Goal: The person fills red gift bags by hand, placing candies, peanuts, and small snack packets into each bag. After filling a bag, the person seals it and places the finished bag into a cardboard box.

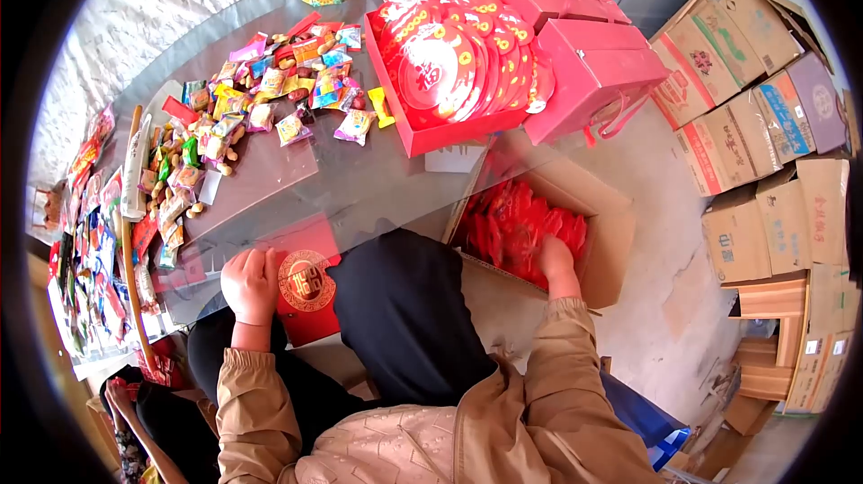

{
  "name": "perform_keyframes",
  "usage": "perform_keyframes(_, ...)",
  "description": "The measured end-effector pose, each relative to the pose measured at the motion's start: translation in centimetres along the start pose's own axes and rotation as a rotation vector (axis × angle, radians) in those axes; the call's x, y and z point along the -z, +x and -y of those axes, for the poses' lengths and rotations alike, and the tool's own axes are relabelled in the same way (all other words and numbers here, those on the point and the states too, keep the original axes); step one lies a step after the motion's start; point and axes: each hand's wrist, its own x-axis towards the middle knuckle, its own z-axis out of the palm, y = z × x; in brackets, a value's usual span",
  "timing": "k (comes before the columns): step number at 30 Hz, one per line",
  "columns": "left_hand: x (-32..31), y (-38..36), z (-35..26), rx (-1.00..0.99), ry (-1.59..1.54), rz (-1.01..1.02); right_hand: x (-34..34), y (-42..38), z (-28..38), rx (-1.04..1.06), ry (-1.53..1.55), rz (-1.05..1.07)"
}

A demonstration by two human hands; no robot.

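Observation:
My left hand (251, 284) is closed in a fist at the left edge of a red gift box (297, 327) with a round gold double-happiness emblem, which stands by my knees at the table edge. Whatever the fist holds, if anything, I cannot make out. My right hand (555, 259) reaches down into an open cardboard box (614, 250) on my right. Its fingertips sink among shiny red packets (512, 228) there and are hidden, so their grip does not show.
Wrapped sweets and nuts (225, 120) cover the glass-topped table (270, 192). A red tray (449, 132) of round red decorations stands beside red gift boxes (589, 66). Stacked cartons (746, 138) line the right side. Another person's hand (121, 394) shows at lower left.

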Motion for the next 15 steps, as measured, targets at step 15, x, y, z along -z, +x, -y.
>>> perform_keyframes(15, -0.1, -0.2, 0.1, -0.009, 0.029, -0.025, -1.3, 0.4, 4.4, 0.267, 0.354, 0.465)
